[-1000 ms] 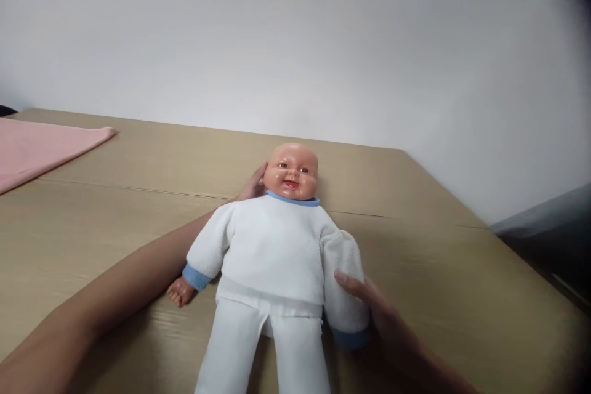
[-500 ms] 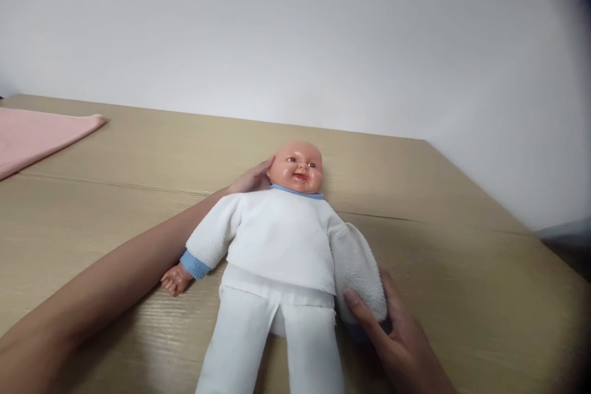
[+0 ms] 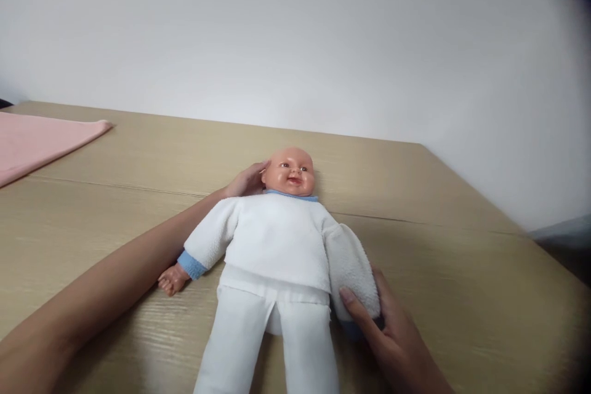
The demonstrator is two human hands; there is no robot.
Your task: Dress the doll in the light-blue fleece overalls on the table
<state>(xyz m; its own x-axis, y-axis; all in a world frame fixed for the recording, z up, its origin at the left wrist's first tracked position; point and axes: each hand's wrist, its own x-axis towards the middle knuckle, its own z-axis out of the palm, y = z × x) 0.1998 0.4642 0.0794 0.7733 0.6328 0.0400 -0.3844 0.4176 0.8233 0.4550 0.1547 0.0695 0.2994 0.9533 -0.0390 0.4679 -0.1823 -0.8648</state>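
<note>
A baby doll [image 3: 279,240] in a white fleece top with blue collar and cuffs and white trousers lies face up on the wooden table. Beside its head, my left hand [image 3: 247,180] holds the side of the head, its fingertips partly hidden behind it. The left forearm runs along the doll's outstretched arm, whose bare fist shows. My right hand [image 3: 388,320] grips the sleeve [image 3: 353,265] on the other side, thumb on top and fingers round its outer edge. No doll hand shows at that cuff. The lower legs run out of the picture.
A folded pink cloth [image 3: 46,138] lies at the far left of the table [image 3: 152,148]. Narrow seams cross the tabletop. Behind it stands a pale wall [image 3: 295,43], and the table's edge slopes away on the right.
The view has shifted slightly, so the doll appears a little further left and lower. Both hands keep their places on the doll.
</note>
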